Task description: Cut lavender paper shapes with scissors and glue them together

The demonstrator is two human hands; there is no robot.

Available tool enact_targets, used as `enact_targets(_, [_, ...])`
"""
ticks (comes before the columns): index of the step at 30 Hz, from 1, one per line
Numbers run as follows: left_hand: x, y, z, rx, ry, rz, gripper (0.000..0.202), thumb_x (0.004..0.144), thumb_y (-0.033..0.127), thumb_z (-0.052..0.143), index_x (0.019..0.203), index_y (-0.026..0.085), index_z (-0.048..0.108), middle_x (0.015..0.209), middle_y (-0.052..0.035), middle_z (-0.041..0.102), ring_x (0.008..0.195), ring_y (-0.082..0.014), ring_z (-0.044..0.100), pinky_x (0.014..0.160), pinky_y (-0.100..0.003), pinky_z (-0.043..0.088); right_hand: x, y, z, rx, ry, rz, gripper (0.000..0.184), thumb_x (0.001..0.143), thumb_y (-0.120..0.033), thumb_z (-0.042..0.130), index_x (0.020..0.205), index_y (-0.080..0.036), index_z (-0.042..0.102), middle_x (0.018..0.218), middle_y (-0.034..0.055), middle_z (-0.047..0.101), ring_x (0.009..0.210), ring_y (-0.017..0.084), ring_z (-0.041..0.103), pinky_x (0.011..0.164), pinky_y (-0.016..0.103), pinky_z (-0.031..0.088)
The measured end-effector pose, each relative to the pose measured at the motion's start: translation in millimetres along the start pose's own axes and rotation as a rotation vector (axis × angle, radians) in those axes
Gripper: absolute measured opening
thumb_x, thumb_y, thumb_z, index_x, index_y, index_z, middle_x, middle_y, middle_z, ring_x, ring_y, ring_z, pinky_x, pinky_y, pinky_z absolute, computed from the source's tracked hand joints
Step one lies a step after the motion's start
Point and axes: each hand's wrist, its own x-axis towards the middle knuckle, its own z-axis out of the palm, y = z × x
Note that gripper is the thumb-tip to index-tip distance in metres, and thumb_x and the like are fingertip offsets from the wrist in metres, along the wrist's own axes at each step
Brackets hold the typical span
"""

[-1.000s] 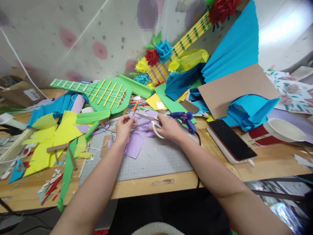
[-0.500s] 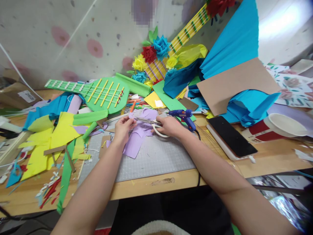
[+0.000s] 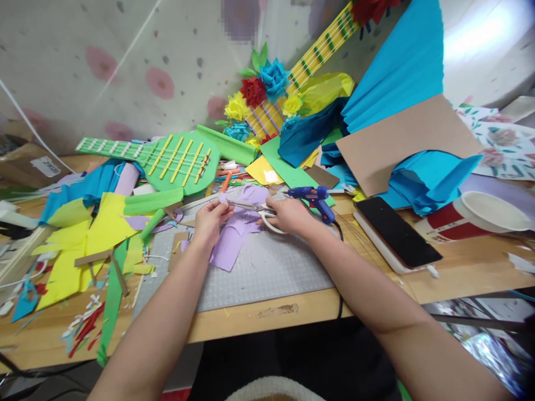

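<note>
Your left hand (image 3: 211, 218) pinches the far edge of the lilac paper sheet (image 3: 232, 245) between thumb and fingertips, with the other fingers curled in. The sheet lies on the grey cutting mat (image 3: 271, 270) in the middle of the wooden table (image 3: 460, 278). Your right hand (image 3: 288, 216) is closed around the white handles of the scissors (image 3: 253, 208), whose blades point left and meet the paper right at your left fingertips; how far apart the blades stand is too fine to tell. Just beyond your right hand a blue glue gun (image 3: 313, 196) lies on the table, its cord running off over the near edge. Further right a dark phone (image 3: 397, 231) lies flat, screen blank, and beside it a red paper cup (image 3: 438, 225) shows a wide white rim; you cannot see whether anything is in it, and the small print low on its side is too small to read. At the far left a brown cardboard box (image 3: 29, 167) carries a white label (image 3: 49, 165) with dark writing, too blurred to make out, and its contents are hidden. Behind the mat lie a green paper guitar (image 3: 179, 159) and a yellow guitar with paper flowers (image 3: 267, 106), and blue crepe paper (image 3: 397, 72) is partly covered by a brown card sheet (image 3: 397, 145)
</note>
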Motion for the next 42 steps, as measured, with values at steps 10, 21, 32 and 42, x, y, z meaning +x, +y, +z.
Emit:
enact_targets(10, [1.1,-1.4,-1.3,-0.036,-0.005,-0.018,0.007,0.062,0.006,0.062,0.063,0.010,0.056,0.059,-0.0021,0.062,0.058,-0.0098,0.062,0.059,-0.020,0.053,1.4,-2.4,4.5,-0.014,0.052,0.005,0.050,0.080,-0.062,0.037,0.095,-0.019,0.057,0.081,0.0089,0.068,0.073,0.021,0.061,0.055,0.026,0.026])
enact_targets(21, [0.5,-1.1,0.1,0.045,0.028,0.039,0.011,0.058,0.010,0.064,0.062,0.012,0.053,0.056,0.0005,0.059,0.056,-0.0109,0.061,0.058,-0.023,0.051,1.5,-3.8,3.0,-0.002,0.057,0.058,0.051,0.081,-0.061,0.035,0.097,-0.017,0.055,0.082,0.0103,0.068,0.076,0.023,0.062,0.056,0.027,0.028])
enact_targets(32, [-0.1,-3.6,1.3,0.058,-0.006,0.060,0.012,0.057,0.012,0.066,0.062,0.011,0.055,0.058,-0.0007,0.061,0.059,-0.0121,0.062,0.058,-0.023,0.051,-1.6,-6.4,2.5,-0.009,0.025,0.039,0.054,0.078,-0.066,0.036,0.096,-0.018,0.054,0.085,0.0103,0.068,0.077,0.024,0.062,0.057,0.027,0.031])
enact_targets(42, [-0.1,-4.2,1.2,0.075,0.008,0.048,0.012,0.058,0.011,0.065,0.063,0.012,0.054,0.057,-0.0011,0.060,0.058,-0.0127,0.063,0.058,-0.023,0.051,-0.8,-6.4,0.8,-0.015,0.010,0.034,0.053,0.079,-0.063,0.036,0.097,-0.018,0.055,0.081,0.0107,0.067,0.076,0.024,0.062,0.057,0.027,0.030])
